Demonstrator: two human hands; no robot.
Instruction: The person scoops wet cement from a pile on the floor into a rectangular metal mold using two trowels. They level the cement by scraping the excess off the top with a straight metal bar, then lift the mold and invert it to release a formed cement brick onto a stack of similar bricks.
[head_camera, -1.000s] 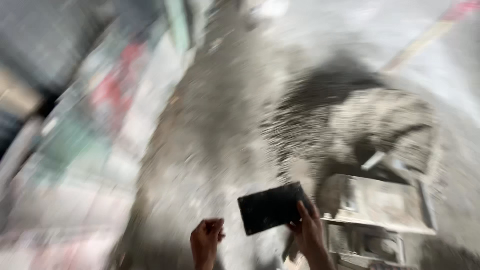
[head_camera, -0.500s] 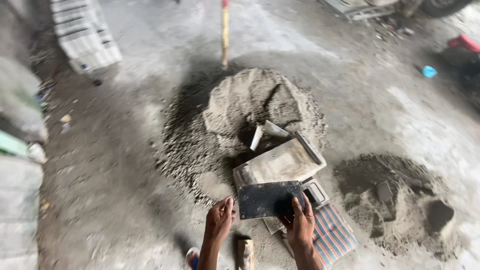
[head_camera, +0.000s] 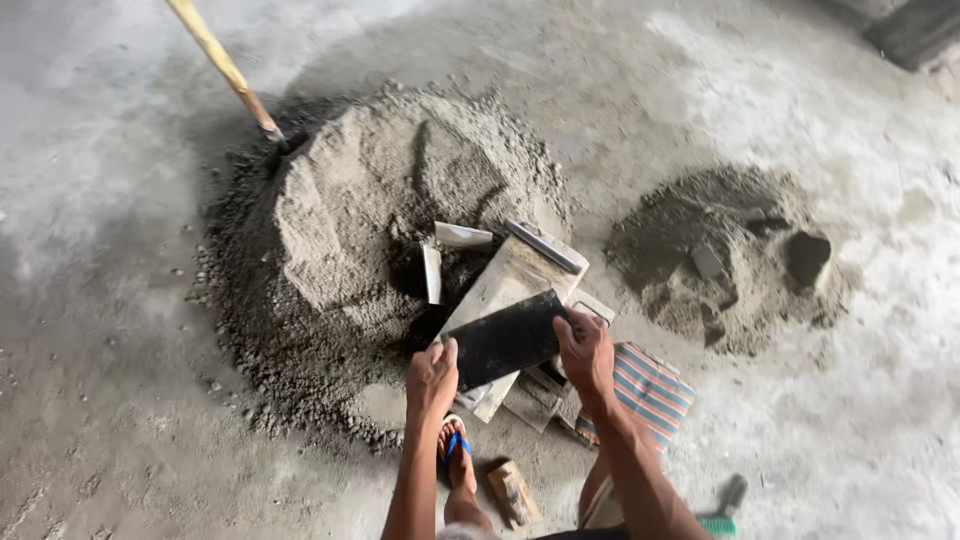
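Observation:
Both my hands hold a flat dark rectangular plate (head_camera: 505, 340) by its two ends. My left hand (head_camera: 432, 378) grips the near-left end, my right hand (head_camera: 586, 350) the right end. The plate lies tilted over a pale, mortar-caked rectangular mould (head_camera: 515, 280) on the ground. Just beyond the mould a small metal scoop (head_camera: 445, 255) sticks in a big heap of grey sand-cement mix (head_camera: 380, 220).
A wooden tool handle (head_camera: 225, 70) rises from the heap's far left. A smaller dark heap (head_camera: 730, 260) lies at right. A striped cloth (head_camera: 645, 390) sits under my right forearm. My foot in a blue sandal (head_camera: 458, 460), a wood block (head_camera: 512, 492) and a green-handled tool (head_camera: 722, 515) are near.
The view has swung from a blurred sideways look to a steady look down at the heap. My hands have kept hold of the dark plate and brought it over the mould.

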